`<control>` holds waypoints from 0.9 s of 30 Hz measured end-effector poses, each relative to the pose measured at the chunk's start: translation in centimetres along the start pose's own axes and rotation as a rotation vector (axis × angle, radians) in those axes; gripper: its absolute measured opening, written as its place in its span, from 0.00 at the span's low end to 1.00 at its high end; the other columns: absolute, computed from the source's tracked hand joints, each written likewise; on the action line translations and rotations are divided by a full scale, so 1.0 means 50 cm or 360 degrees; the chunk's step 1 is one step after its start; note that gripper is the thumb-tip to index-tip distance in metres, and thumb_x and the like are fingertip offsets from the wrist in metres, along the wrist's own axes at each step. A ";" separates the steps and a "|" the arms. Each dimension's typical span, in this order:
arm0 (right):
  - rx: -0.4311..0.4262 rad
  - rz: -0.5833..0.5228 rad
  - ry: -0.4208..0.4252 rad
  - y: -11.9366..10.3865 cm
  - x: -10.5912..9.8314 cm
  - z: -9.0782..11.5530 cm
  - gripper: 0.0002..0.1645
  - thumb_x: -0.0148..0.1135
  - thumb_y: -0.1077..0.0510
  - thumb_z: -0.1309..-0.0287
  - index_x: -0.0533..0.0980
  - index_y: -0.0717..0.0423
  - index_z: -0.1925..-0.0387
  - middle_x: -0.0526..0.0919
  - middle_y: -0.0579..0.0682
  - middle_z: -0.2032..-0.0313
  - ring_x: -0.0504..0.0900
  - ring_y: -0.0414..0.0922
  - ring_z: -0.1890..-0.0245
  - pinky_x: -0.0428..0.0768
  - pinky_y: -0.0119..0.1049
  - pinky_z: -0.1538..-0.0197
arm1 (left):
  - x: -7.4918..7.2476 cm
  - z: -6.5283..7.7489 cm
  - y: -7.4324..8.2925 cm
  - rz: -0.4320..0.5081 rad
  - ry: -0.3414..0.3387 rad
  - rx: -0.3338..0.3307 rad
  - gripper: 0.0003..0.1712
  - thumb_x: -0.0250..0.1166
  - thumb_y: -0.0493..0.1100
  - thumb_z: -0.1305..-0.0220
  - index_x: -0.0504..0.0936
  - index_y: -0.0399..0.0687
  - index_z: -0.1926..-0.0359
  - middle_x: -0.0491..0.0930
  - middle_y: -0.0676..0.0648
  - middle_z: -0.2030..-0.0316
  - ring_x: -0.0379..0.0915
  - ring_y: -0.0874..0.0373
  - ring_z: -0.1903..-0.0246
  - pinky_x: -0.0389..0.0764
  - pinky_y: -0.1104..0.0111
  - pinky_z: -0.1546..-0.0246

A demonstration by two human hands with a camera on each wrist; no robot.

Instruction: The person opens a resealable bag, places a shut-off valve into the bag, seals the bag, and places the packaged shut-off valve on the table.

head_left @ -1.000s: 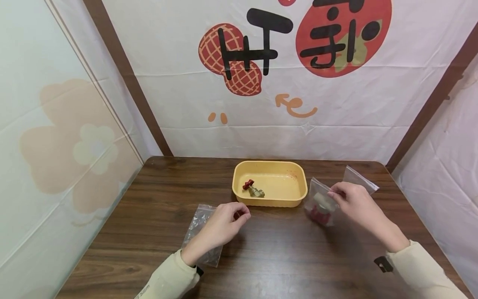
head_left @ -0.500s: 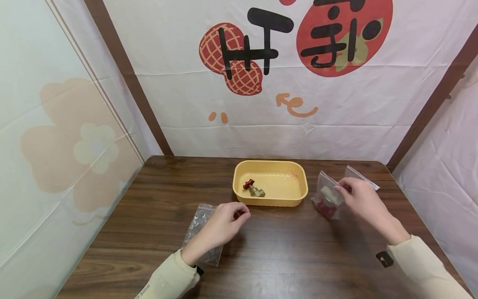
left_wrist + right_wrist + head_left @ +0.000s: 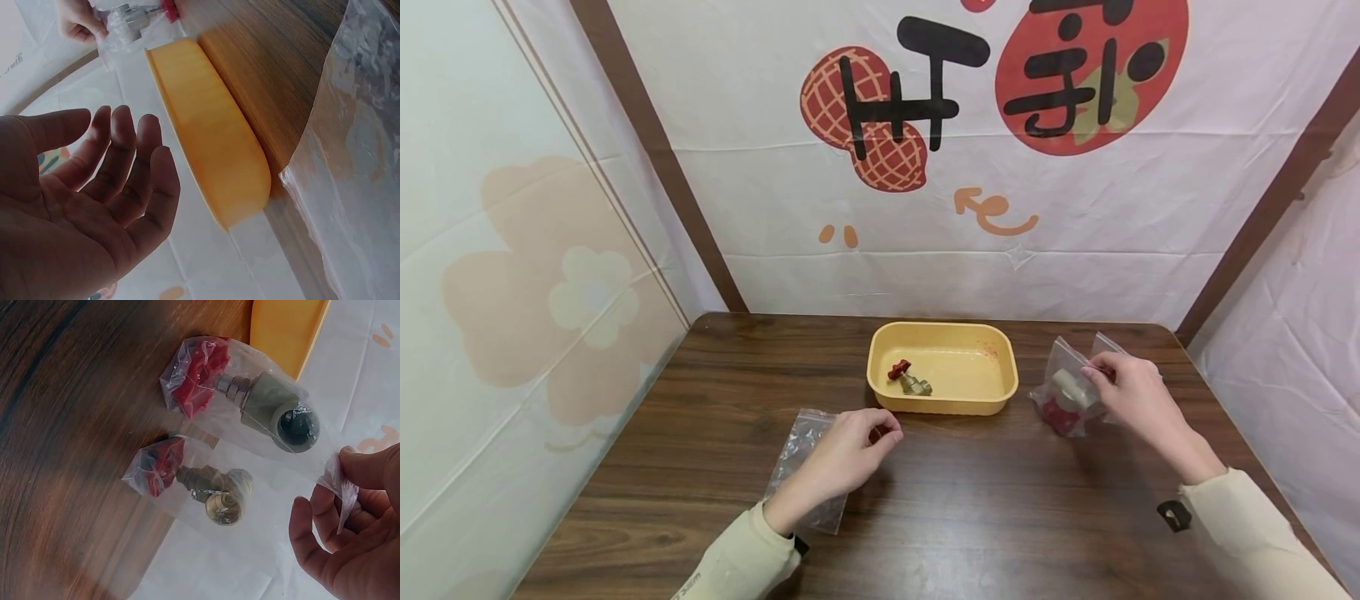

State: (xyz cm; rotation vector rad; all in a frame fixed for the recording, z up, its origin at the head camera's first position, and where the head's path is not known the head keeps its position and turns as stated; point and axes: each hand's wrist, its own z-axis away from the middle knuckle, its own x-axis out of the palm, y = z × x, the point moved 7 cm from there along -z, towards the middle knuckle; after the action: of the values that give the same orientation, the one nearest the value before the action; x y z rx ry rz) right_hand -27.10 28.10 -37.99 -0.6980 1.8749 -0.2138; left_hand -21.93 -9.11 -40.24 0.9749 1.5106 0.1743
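Note:
My right hand (image 3: 1131, 392) pinches the top edge of a clear zip bag (image 3: 1063, 357) at the table's right. Inside that bag is a gate valve (image 3: 265, 403) with a red handwheel and a grey-green body, wheel end down. Beside it in the right wrist view stands a second clear bag (image 3: 132, 475), holding a brass valve (image 3: 215, 490) with a red handwheel. My left hand (image 3: 850, 450) holds nothing; its fingers are loosely bent, palm facing inward. Beneath the left hand and wrist lies a flat clear zip bag (image 3: 796, 437), partly hidden by them.
A yellow tray (image 3: 958, 406) stands at the back middle of the wooden table (image 3: 970, 517). Lying in its left end is a small brass valve (image 3: 914, 385) with a red handwheel. A printed cloth (image 3: 775, 287) hangs behind the table.
My right hand has carried the bagged valve a little to the right and back, close up to the other filled bag. The left hand has stayed in place.

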 end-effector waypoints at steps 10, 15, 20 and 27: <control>0.0050 0.0011 0.0022 0.023 -0.009 -0.007 0.06 0.68 0.64 0.31 0.84 0.65 0.63 0.83 0.50 0.75 0.70 0.42 0.79 0.67 0.35 0.79 | 0.004 -0.001 -0.003 0.0001 -0.0014 0.0004 0.05 0.66 0.38 0.27 0.87 0.49 0.62 0.83 0.57 0.67 0.73 0.65 0.71 0.77 0.67 0.67; 0.0098 0.0020 0.0019 0.033 -0.016 -0.006 0.08 0.67 0.61 0.30 0.83 0.63 0.64 0.79 0.46 0.78 0.68 0.42 0.80 0.65 0.36 0.79 | 0.003 -0.001 -0.005 0.0004 -0.0017 -0.0009 0.06 0.66 0.38 0.27 0.87 0.50 0.63 0.82 0.57 0.67 0.73 0.65 0.71 0.77 0.68 0.66; 0.0148 0.0025 0.0013 0.040 -0.018 -0.005 0.09 0.68 0.60 0.30 0.84 0.64 0.63 0.81 0.48 0.76 0.70 0.43 0.79 0.67 0.36 0.77 | 0.001 0.000 -0.003 0.0011 -0.0019 0.0001 0.05 0.66 0.38 0.26 0.87 0.47 0.62 0.83 0.56 0.66 0.72 0.64 0.72 0.76 0.67 0.67; 0.0179 0.0040 0.0008 0.039 -0.017 -0.006 0.11 0.68 0.58 0.31 0.85 0.66 0.59 0.88 0.55 0.68 0.79 0.47 0.72 0.75 0.39 0.72 | 0.005 0.000 -0.007 0.0006 -0.0027 -0.0013 0.05 0.66 0.38 0.26 0.87 0.46 0.62 0.83 0.55 0.66 0.72 0.64 0.73 0.76 0.67 0.68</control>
State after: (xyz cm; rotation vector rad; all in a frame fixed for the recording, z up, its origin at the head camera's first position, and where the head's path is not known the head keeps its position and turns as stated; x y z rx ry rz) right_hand -27.84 30.11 -38.08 -0.5974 1.8601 -0.3025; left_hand -22.06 -9.20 -40.65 0.9705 1.4911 0.1746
